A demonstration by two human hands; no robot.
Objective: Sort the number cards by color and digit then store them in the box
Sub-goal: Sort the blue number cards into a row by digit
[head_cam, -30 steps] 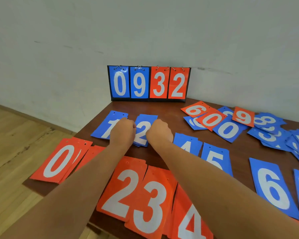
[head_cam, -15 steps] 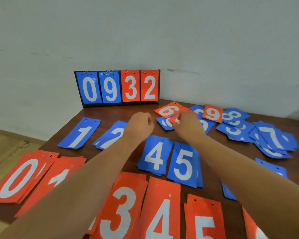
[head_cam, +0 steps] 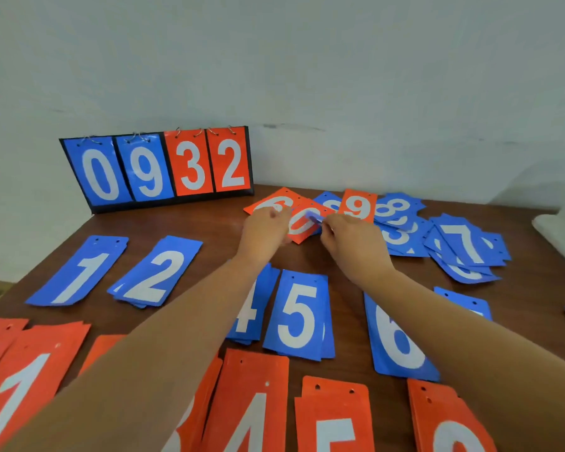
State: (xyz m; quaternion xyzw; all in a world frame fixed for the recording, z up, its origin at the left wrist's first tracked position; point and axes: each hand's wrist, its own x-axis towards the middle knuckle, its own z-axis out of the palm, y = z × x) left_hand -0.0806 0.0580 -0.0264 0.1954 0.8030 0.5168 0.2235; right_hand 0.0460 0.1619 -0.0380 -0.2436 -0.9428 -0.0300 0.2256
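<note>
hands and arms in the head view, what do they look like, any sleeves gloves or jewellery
Both are bare. The left hand and right hand wear no gloves, and no ring shows on the sides facing the camera. The left forearm and right forearm have no sleeve, watch or band anywhere in view.

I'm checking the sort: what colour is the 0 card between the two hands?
The rectangular 0 card is orange-red with a white digit; the head view shows it.

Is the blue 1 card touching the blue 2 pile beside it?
Apart. The head view shows bare table running between the blue 1 card and the blue 2 pile.
</note>
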